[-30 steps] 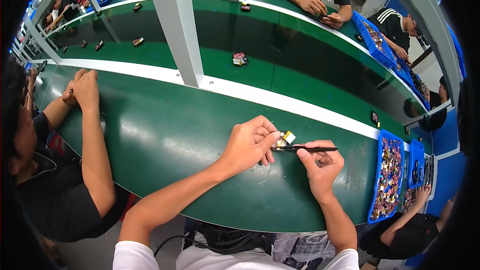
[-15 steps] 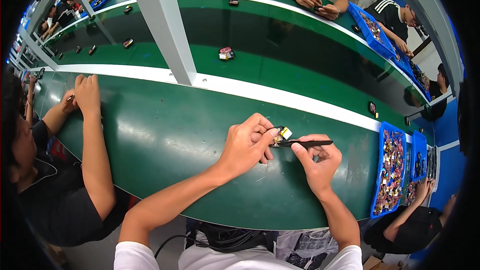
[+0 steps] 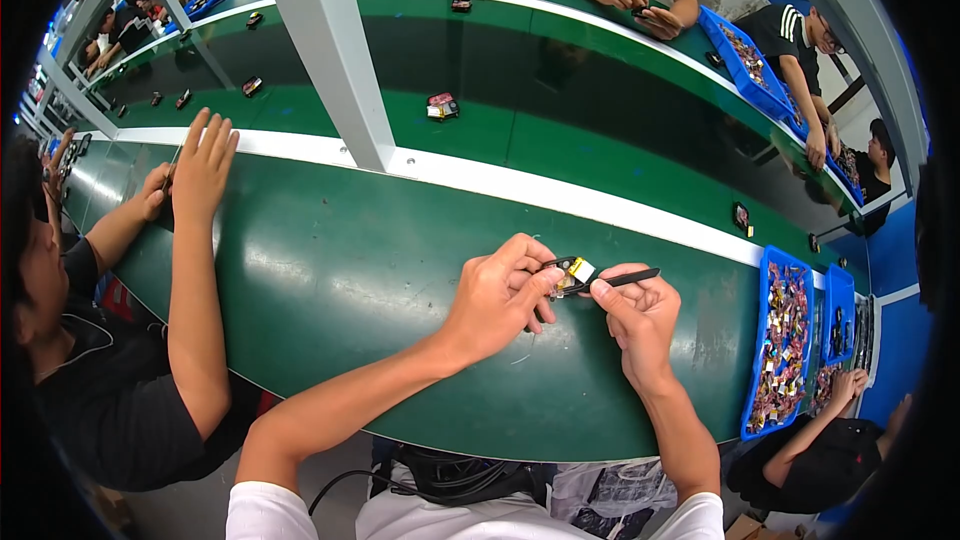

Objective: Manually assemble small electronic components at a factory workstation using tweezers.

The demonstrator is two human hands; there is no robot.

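at the far left of the frame, a co-worker's hand (image 3: 203, 175) has opened out over the green bench (image 3: 330, 250), its fingers now straight and raised; that leaves your work alone. in the upper middle, a red-and-black assembly (image 3: 442, 107) on the green belt (image 3: 570, 125) has slid closer to the grey post (image 3: 335, 50). just right of centre, your left hand (image 3: 492, 300) keeps thumb and fingers closed on a small part (image 3: 581, 269) with a white-and-yellow label, in nearly the same spot. to its right, your right hand (image 3: 643, 315) pinches a slim black tool (image 3: 632, 277) between thumb and fingers; it lay almost level a second ago, and now its back end tips up to the right. its near end stays at the part, so you seem to be changing angle, with the part still being worked on.

your left fingertips cover the left side of the part. where the tool meets it is too small to tell contact from a near miss, or whether the tip is single or split. further right, the blue tray (image 3: 761, 335) holds small pieces too jumbled to tell apart.
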